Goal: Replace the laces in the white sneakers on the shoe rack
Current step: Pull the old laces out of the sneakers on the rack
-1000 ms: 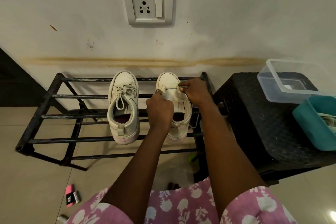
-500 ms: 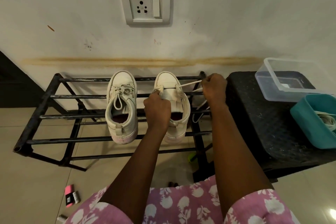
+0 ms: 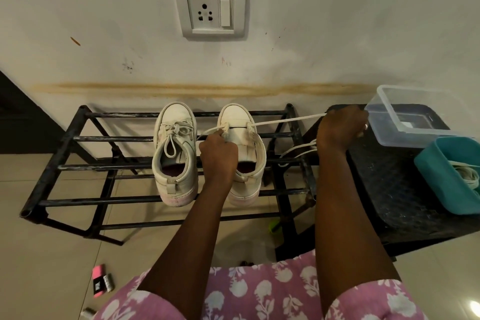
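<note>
Nearest: pink floral garment [image 3: 259, 296] along the bottom edge, both forearms reaching out from it. On the floor to the left, a small pink-and-black item [image 3: 98, 280].

Left hand [image 3: 218, 157]: knuckles toward the camera, fingers curled down at the left toe-end eyelet of the right sneaker [image 3: 245, 188]. Appears to pinch the lace [image 3: 285, 120] there; fingertips themselves hidden. Hardly shifted over the last second.

Right hand [image 3: 340, 127]: fist closed round the lace. One second back, sat on the sneaker at the right eyelet; half a second back, over the rack's right end; now out over the edge of the black stool [image 3: 389, 189], just beside the clear box [image 3: 384, 95]. Taut run from eyelet to fist lengthened accordingly. Slack loops hanging below the fist, between rack and stool.

Both sneakers heel-out on the top bars of the shoe rack [image 3: 78, 138]. Left sneaker [image 3: 176, 114] laced and tied, untouched. Right sneaker threaded at the toe-end pair only, upper eyelets bare.

Teal tub [image 3: 439, 179] on the stool, with more laces [image 3: 467, 176] inside.

Judgement: lace drawn sideways through the lowest eyelets, left hand anchoring. Old lace coming out or new one being set: not possible to tell. Either way, right sneaker mid-job, left one not yet started.

Farthest: wall socket [image 3: 210, 9].
</note>
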`<state>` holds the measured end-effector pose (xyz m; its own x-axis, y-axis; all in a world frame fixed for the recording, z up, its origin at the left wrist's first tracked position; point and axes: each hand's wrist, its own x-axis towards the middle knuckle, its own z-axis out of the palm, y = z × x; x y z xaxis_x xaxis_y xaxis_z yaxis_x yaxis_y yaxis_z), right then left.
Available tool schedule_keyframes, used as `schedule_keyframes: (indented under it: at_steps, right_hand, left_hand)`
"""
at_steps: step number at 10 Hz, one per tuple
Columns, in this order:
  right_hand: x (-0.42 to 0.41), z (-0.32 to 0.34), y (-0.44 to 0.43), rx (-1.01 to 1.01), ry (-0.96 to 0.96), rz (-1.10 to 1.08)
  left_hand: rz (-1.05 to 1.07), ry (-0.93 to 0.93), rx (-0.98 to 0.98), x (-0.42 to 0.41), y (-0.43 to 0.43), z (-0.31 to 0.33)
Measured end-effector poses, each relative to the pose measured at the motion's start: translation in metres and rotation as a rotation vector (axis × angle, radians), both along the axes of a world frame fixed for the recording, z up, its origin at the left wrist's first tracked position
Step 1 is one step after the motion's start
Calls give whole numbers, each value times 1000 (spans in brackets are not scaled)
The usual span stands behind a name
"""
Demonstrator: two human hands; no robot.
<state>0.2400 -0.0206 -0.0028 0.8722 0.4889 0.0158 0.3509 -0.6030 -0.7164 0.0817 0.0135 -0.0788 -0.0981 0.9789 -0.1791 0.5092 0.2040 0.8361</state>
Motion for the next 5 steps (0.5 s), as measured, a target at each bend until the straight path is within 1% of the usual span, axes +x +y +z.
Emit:
schedule_keyframes:
  at_steps: [1, 2, 3, 4, 5]
  right_hand:
    - [17, -42, 26, -17, -106, 208]
    - [3, -60, 40, -36, 16, 423]
    - [-20, -68, 49, -147, -59, 698]
    - [-30, -78, 56, -199, -79, 767]
    - [-31, -82, 59, -180, -93, 721]
  left_hand:
    - [-14, -11, 10, -1, -1, 1]
    - [-16, -4, 32, -1, -3, 1]
    - [-14, 10, 34, 0, -3, 1]
    - [-15, 26, 40, 0, -3, 0]
    - [-9, 23, 60, 1, -4, -2]
